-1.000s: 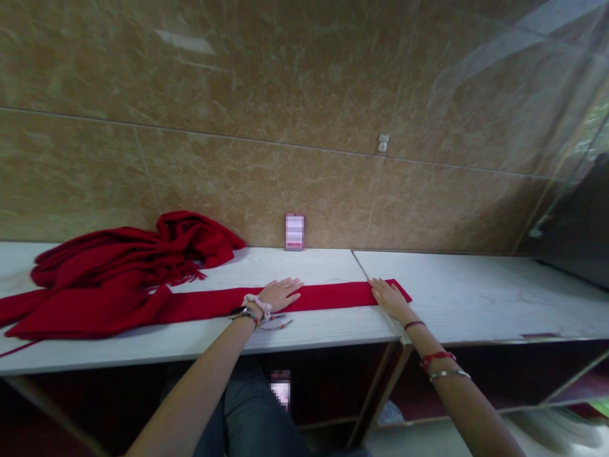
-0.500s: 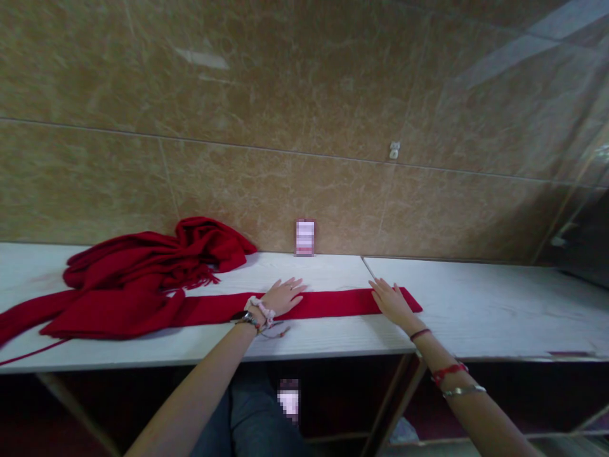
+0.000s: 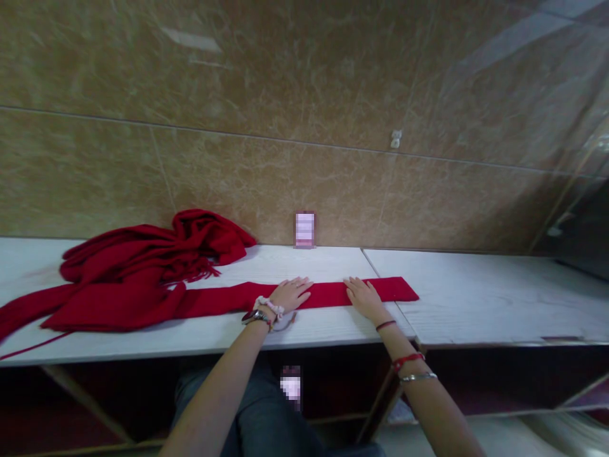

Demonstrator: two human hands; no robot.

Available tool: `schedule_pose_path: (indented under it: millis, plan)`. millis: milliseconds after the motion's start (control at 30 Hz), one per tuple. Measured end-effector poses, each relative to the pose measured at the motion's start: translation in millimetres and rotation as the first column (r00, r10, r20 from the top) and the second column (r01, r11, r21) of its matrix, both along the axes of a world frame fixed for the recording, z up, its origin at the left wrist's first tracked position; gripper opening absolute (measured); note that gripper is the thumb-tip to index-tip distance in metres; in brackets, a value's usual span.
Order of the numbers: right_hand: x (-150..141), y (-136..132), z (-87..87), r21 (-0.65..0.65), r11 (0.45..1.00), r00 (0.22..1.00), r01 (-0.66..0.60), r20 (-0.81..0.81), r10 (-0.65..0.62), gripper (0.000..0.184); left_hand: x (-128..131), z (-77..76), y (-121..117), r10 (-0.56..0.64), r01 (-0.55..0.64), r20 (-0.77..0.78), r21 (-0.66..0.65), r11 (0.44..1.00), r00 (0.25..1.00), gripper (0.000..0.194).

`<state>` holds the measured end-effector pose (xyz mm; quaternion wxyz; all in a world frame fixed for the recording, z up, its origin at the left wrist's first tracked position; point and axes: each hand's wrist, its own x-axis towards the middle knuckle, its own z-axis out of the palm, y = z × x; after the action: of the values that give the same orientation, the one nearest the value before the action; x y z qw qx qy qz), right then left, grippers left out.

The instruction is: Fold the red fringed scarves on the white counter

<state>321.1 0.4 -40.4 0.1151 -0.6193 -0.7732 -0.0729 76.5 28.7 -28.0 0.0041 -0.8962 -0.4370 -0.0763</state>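
A long strip of red cloth [image 3: 328, 295], which looks like a folded scarf, lies along the white counter. My left hand [image 3: 291, 294] rests flat on its middle with fingers stretched out. To the right, my right hand [image 3: 365, 298] lies on the same strip, palm down and fingers apart. The strip's squared end shows beyond my right hand. At its left the strip runs into a loose, bunched heap of red cloth [image 3: 128, 254] with fringe along one edge. How heap and strip join cannot be made out.
The white counter [image 3: 476, 285] stands against a brown marbled wall [image 3: 295, 76]. A phone-like upright item, blurred out, [image 3: 304, 230] leans there. A seam crosses the counter right of my right hand. Dark open shelves [image 3: 485, 374] lie below the front edge. Something dark stands at far right.
My right hand has slid left along the strip, away from its end and closer to my left hand. My left hand stays flat on the cloth. The camera view has shifted slightly.
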Motion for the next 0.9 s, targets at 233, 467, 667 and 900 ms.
schedule_pose_path:
  millis: [233, 467, 667, 900]
  plan:
    - [0, 3, 0.2, 0.131, 0.983, 0.981, 0.132, -0.162, -0.110, 0.041, 4, 3.6, -5, 0.024, -0.024, 0.022, 0.004, 1.000, 0.999, 0.041]
    - [-19, -8, 1.1, 0.302, 0.824, 0.838, -0.479, -0.121, 0.532, 0.035, 5, 3.0, -6, 0.039, -0.042, 0.097, 0.023, 0.999, 0.995, 0.039]
    - [-24, -14, 4.2, 0.258, 0.811, 0.806, -0.526, -0.155, 0.571, 0.037, 5, 4.7, -9, -0.014, 0.006, 0.102, 0.081, 0.997, 0.995, 0.041]
    - [-21, -11, 4.7, 0.192, 0.856, 0.832, -0.479, -0.212, 0.513, 0.035, 0, 5.4, -17, -0.200, 0.194, 0.038, 0.126, 0.973, 0.979, 0.043]
